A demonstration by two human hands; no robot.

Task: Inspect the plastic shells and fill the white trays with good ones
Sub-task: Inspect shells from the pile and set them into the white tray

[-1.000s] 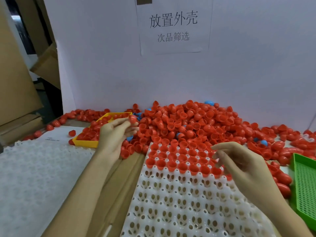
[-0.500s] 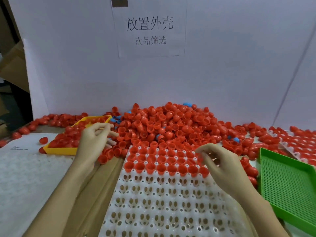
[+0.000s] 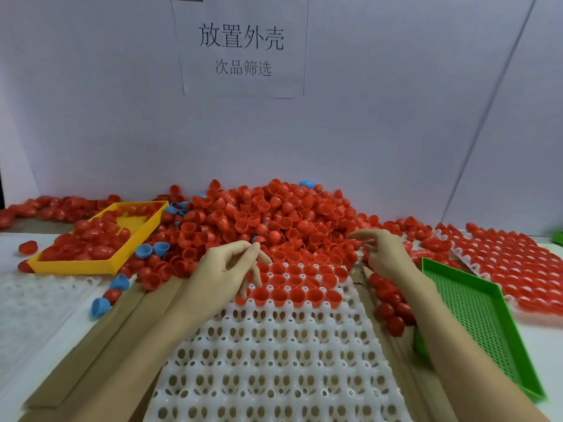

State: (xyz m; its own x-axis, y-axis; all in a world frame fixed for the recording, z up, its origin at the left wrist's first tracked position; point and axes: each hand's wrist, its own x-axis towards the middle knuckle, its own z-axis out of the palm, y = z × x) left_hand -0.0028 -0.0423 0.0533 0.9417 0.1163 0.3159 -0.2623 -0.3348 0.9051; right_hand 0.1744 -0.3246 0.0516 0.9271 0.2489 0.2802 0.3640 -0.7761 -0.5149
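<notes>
Heaping against a white wall [image 3: 396,132], red shells [image 3: 274,214] cover the table [image 3: 18,248].

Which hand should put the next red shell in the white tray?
Probably the left hand: its fingers hang right over the white tray beside the filled rows. The right hand hovers off the tray's edge.

Probably a factory sorting bench: heaped red shells [image 3: 274,214], white tray [image 3: 274,360], posted sign [image 3: 240,47].
</notes>
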